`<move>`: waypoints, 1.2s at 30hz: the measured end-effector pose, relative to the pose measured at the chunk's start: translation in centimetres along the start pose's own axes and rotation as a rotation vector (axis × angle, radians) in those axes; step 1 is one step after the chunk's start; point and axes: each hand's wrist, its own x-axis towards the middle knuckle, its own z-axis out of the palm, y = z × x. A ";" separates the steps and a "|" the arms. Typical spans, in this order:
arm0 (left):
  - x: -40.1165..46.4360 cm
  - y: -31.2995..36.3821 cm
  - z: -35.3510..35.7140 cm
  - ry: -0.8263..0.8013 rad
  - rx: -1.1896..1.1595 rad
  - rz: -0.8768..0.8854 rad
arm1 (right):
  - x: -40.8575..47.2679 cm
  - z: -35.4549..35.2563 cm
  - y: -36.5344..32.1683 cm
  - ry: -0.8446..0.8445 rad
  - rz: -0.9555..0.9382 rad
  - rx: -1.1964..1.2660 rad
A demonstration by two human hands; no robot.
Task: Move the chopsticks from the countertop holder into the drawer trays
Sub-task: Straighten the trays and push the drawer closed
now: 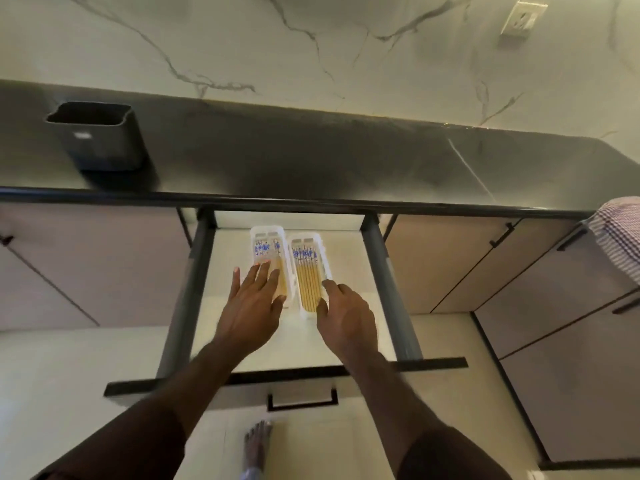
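Note:
Two white trays lie side by side in the open drawer (346, 344). The left tray (266, 232) and the right tray (310, 239) both hold several bamboo chopsticks (306, 282) with blue-patterned tops. My left hand (252, 303) lies flat with fingers spread over the near end of the left tray, holding nothing. My right hand (346, 313) rests at the near right corner of the right tray, thumb and forefinger touching its rim. The dark countertop holder (104, 140) stands at the left of the counter; no chopsticks show in it.
The dark countertop (311, 157) runs across the view under a marble wall with an outlet (521, 20). The drawer front with its black handle (301, 401) juts toward me. A checked towel (621, 233) hangs at the right. A bare foot (256, 445) is on the floor below.

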 end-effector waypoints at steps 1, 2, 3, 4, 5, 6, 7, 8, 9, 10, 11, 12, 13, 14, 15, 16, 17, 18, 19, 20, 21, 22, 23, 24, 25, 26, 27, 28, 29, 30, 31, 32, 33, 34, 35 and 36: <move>-2.1 -0.1 -0.3 -0.005 -0.010 -0.024 | -1.8 -0.1 -0.2 0.013 0.001 0.008; -3.9 -0.3 -0.3 -0.015 -0.023 -0.045 | -3.3 -0.1 -0.2 0.031 0.005 0.013; -5.8 -0.4 -0.4 -0.021 -0.034 -0.062 | -5.0 -0.2 -0.4 0.050 0.008 0.016; -7.4 -0.6 -0.4 -0.020 -0.046 -0.070 | -6.4 -0.1 -0.5 0.071 0.010 0.019; -9.0 -0.8 -0.4 -0.017 -0.055 -0.074 | -7.7 0.0 -0.6 0.088 0.009 0.021; -10.5 -0.9 -0.4 -0.016 -0.059 -0.077 | -8.8 0.2 -0.6 0.102 0.005 0.022; -11.8 -1.0 -0.3 -0.013 -0.068 -0.077 | -9.8 0.6 -0.6 0.106 0.001 0.021; -13.2 -1.1 -0.1 -0.011 -0.080 -0.078 | -10.8 1.1 -0.5 0.097 -0.004 0.017; -14.5 -1.1 0.2 -0.007 -0.092 -0.082 | -11.8 1.7 -0.5 0.074 -0.007 0.015; -15.8 -1.1 0.6 -0.004 -0.099 -0.086 | -12.7 2.6 -0.5 0.042 -0.008 0.020; -17.0 -1.1 1.0 0.002 -0.100 -0.091 | -13.6 3.5 -0.5 0.000 -0.002 0.028; -18.0 -1.1 1.5 0.011 -0.097 -0.098 | -14.3 4.4 -0.5 -0.051 0.014 0.034; -19.0 -1.2 2.1 0.018 -0.096 -0.110 | -14.9 5.5 -0.4 -0.108 0.036 0.033; -19.9 -1.4 2.8 0.027 -0.099 -0.122 | -15.4 6.7 -0.2 -0.159 0.055 0.024; -20.8 -1.6 3.7 0.035 -0.109 -0.131 | -15.7 7.9 0.0 -0.207 0.066 0.011; -21.6 -1.9 4.5 0.041 -0.124 -0.137 | -15.9 9.0 0.3 -0.250 0.078 0.000; -22.2 -2.0 5.2 0.045 -0.138 -0.140 | -16.0 9.7 0.5 -0.282 0.094 -0.009; -22.9 -2.2 6.1 0.044 -0.145 -0.148 | -16.1 10.5 0.7 -0.306 0.107 -0.025; -23.4 -2.4 6.9 0.039 -0.151 -0.161 | -16.1 11.2 0.9 -0.316 0.121 -0.045; -23.9 -2.6 7.6 0.031 -0.157 -0.173 | -16.2 11.9 1.1 -0.318 0.135 -0.066; -24.3 -2.7 8.3 0.025 -0.164 -0.192 | -16.3 12.4 1.3 -0.317 0.150 -0.085; -24.4 -2.8 8.7 0.021 -0.173 -0.212 | -16.3 12.7 1.3 -0.312 0.168 -0.094; -24.5 -2.9 9.2 0.023 -0.182 -0.236 | -16.3 13.0 1.4 -0.308 0.183 -0.098; -24.3 -3.0 9.5 0.028 -0.195 -0.264 | -16.3 13.3 1.5 -0.308 0.196 -0.096; -24.1 -3.2 9.9 0.036 -0.207 -0.286 | -16.2 13.5 1.6 -0.310 0.201 -0.094; -23.8 -3.3 10.1 0.044 -0.217 -0.304 | -16.0 13.6 1.7 -0.310 0.202 -0.095; -23.3 -3.4 10.2 0.050 -0.223 -0.318 | -15.8 13.8 1.7 -0.305 0.202 -0.093; -22.7 -3.4 10.3 0.051 -0.225 -0.326 | -15.4 13.8 1.7 -0.297 0.203 -0.089; -22.1 -3.4 10.5 0.052 -0.228 -0.329 | -14.9 13.9 1.7 -0.288 0.206 -0.083; -21.4 -3.5 10.6 0.058 -0.234 -0.328 | -14.2 13.9 1.6 -0.277 0.207 -0.076; -20.5 -3.6 10.6 0.072 -0.245 -0.326 | -13.4 13.9 1.5 -0.264 0.207 -0.071; -19.7 -3.7 10.7 0.091 -0.254 -0.329 | -12.5 13.9 1.4 -0.252 0.204 -0.072; -18.7 -3.6 10.8 0.103 -0.261 -0.335 | -11.5 13.9 1.3 -0.239 0.204 -0.071; -17.7 -3.6 11.0 0.108 -0.266 -0.341 | -10.4 13.9 1.3 -0.230 0.210 -0.064; -16.7 -3.6 11.3 0.114 -0.269 -0.344 | -9.3 14.1 1.4 -0.226 0.217 -0.059; -15.6 -3.5 11.5 0.123 -0.274 -0.345 | -8.0 14.3 1.6 -0.228 0.223 -0.061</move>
